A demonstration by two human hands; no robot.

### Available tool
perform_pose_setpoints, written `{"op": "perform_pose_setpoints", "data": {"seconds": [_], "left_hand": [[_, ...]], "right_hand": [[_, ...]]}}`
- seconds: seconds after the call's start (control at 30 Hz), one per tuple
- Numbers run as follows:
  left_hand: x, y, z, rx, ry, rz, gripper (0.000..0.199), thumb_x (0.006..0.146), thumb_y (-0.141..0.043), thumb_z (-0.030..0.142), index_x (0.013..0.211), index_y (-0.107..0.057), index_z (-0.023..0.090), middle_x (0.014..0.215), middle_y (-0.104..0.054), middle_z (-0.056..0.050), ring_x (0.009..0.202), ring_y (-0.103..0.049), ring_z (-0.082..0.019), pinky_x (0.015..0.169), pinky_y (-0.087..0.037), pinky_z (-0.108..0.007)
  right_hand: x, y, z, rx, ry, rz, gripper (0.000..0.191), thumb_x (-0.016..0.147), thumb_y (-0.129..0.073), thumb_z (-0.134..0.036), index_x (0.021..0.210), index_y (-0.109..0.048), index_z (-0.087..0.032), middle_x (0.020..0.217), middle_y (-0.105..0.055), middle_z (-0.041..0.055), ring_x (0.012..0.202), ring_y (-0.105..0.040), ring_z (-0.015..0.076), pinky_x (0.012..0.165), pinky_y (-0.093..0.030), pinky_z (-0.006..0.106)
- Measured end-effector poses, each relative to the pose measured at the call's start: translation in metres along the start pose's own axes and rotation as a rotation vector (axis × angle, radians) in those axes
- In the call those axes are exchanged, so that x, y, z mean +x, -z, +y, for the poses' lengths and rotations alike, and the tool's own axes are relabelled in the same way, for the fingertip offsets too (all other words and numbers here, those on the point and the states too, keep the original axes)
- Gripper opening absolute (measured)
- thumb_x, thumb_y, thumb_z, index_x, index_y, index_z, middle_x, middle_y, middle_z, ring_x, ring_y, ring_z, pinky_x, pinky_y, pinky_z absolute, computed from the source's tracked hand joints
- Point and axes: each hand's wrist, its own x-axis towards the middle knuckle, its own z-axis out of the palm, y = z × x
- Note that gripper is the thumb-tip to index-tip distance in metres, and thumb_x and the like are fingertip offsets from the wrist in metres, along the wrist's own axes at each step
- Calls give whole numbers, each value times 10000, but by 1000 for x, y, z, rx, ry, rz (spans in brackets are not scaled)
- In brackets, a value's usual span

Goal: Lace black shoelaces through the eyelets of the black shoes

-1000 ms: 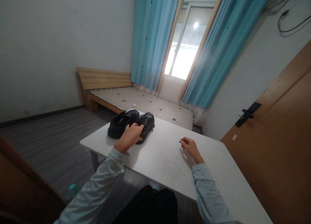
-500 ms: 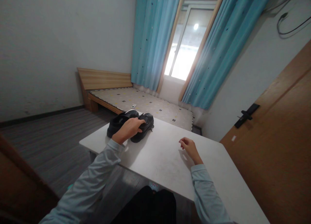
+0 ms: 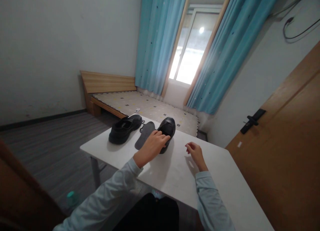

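Note:
My left hand (image 3: pixel 156 142) is closed on a black shoe (image 3: pixel 168 126), gripping it around its opening. The shoe is above or on the white table (image 3: pixel 212 151); whether its sole touches the top I cannot tell. Left of it lies a flat dark insole (image 3: pixel 145 136), partly behind my left hand. Farther left, a second black shoe (image 3: pixel 123 128) rests on the table, with black laces (image 3: pixel 142 125) beside it. My right hand (image 3: pixel 196 154) is over the table's right half, its fingers curled in with nothing visible in them, apart from the shoes.
A bed (image 3: pixel 110 97) with a small white object (image 3: pixel 137 110) on it stands beyond the table. To the right is a wooden door (image 3: pixel 285 151) with a black handle (image 3: pixel 253 121). A green-capped item (image 3: pixel 71 197) is on the floor at lower left.
My left hand has moved right with one shoe, away from the other. The insole and laces between the shoes have come into view. My right hand has hardly moved.

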Motion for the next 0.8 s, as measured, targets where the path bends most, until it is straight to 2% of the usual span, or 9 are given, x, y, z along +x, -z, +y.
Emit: {"op": "perform_pose_setpoints", "data": {"seconds": [0.13, 0.23, 0.43, 0.67, 0.8], "left_hand": [[1, -13, 33, -36, -79, -28, 286, 823, -594, 215, 1100, -527, 186, 903, -644, -36, 893, -531, -200, 846, -355, -347], [0, -19, 54, -54, -127, -9, 224, 860, -535, 217, 1081, -524, 184, 869, -632, -36, 881, -532, -203, 835, -365, -352], [2, -28, 88, -96, -148, -3, 152, 891, -451, 185, 1015, -538, 173, 837, -620, -67, 861, -533, -212, 800, -381, -367], [7, -47, 105, -133, -96, -8, 119, 890, -447, 181, 958, -543, 170, 807, -616, -69, 833, -531, -213, 791, -391, -364], [9, -51, 106, -141, -51, 9, 132, 890, -447, 182, 992, -530, 165, 822, -621, -65, 841, -539, -216, 776, -389, -360]], "right_hand": [[3, 5, 5, 36, -22, 86, 272, 714, -561, -426, 671, -624, -165, 545, -603, 24, 489, -545, 149, 493, -438, 262], [6, 10, 8, 64, -38, 157, 318, 722, -547, -472, 719, -618, -162, 644, -638, 53, 543, -560, 158, 518, -462, 276], [10, 13, 11, 123, -52, 226, 403, 789, -453, -544, 856, -596, -173, 833, -666, 88, 676, -608, 184, 575, -500, 294], [13, 13, 9, 151, -16, 205, 439, 802, -430, -555, 948, -614, -185, 1007, -668, 91, 870, -610, 211, 691, -493, 302], [11, 12, 4, 210, -14, 100, 387, 791, -486, -500, 973, -610, -181, 1037, -649, 87, 921, -599, 219, 777, -483, 334]]}}
